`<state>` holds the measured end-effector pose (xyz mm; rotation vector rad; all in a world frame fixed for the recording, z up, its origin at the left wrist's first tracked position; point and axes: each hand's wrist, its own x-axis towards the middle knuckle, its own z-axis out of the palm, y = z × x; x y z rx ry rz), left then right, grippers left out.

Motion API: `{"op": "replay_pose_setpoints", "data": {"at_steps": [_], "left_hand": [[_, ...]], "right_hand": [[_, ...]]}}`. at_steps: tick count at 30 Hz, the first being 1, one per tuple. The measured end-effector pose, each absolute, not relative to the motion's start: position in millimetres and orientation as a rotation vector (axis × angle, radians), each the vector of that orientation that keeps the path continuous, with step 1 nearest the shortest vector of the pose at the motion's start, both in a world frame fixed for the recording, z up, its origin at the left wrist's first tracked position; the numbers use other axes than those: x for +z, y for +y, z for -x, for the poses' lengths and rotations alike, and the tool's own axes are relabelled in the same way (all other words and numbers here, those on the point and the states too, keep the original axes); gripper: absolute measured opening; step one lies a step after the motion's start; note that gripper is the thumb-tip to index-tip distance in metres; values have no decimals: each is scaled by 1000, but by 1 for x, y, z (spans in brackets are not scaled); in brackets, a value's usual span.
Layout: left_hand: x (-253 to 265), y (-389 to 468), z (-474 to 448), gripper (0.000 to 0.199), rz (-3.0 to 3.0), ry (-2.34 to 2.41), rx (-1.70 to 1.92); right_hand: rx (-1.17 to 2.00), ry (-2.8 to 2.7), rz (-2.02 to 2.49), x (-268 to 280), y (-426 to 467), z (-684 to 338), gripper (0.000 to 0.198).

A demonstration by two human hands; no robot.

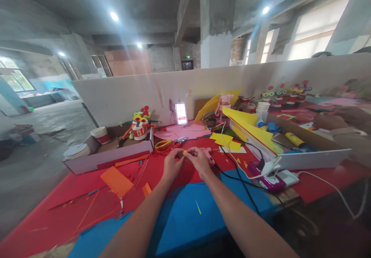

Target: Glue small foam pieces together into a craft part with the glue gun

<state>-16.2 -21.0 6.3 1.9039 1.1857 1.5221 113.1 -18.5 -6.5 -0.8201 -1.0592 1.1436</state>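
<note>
My left hand (173,163) and my right hand (199,161) meet over the red-covered table, fingers closed in a pinch. Between the fingertips is a small yellow piece (184,153), which looks like paper; its shape is mostly hidden. Just past my right hand lies a pink tool (209,156), partly covered, perhaps a glue gun. Scissors with yellow handles (162,145) rest beyond my left hand. Sheets of yellow paper (227,141) lie to the right, and orange paper (117,181) to the left. Blue paper (185,207) spreads beneath my forearms, with a yellow sliver (198,207) on it.
At left, a white box (110,158) holds paper cups and a robot-like paper figure (140,127). Another box (315,160) with coloured rolls stands at right. Cables run to a purple power strip (268,179). A white partition (124,95) stands behind. A blurred person's sleeve (344,128) shows far right.
</note>
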Motion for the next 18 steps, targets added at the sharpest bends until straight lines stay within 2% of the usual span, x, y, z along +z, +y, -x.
{"op": "replay_pose_setpoints", "data": {"at_steps": [2, 8, 18], "left_hand": [[6, -20, 18, 13, -1811, 1161, 1504], [5, -14, 26, 29, -1609, 1054, 1454], [8, -15, 28, 24, -1575, 965, 1463]], "right_hand": [[1184, -1081, 805, -5, -20, -115, 35], [1565, -887, 660, -4, -19, -119, 42], [1442, -786, 774, -5, -13, -131, 37]]}}
